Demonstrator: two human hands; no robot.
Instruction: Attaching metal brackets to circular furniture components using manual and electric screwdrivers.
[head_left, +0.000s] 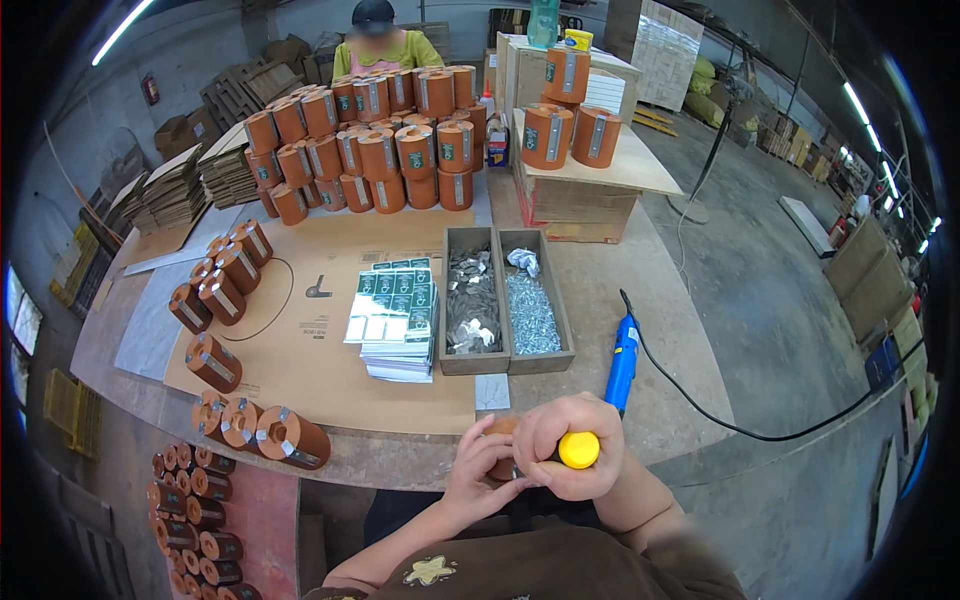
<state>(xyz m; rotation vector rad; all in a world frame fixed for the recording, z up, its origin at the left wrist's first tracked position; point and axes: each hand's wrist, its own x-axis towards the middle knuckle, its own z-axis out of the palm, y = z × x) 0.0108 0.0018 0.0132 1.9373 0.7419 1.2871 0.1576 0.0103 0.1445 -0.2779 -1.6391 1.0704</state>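
6 o'clock: left hand (482,470), fingers half-curled, held brown piece (502,426) | 5 o'clock: right hand (577,440), fingers clenched, gripped yellow-ended tool (579,450) | piece seemed stiff, probably light; outer wall suited gripping

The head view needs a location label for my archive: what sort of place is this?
Probably a small assembly workshop: many similar orange cylinders stand stacked, wooden trays hold small metal parts, and a corded blue tool lies nearby.
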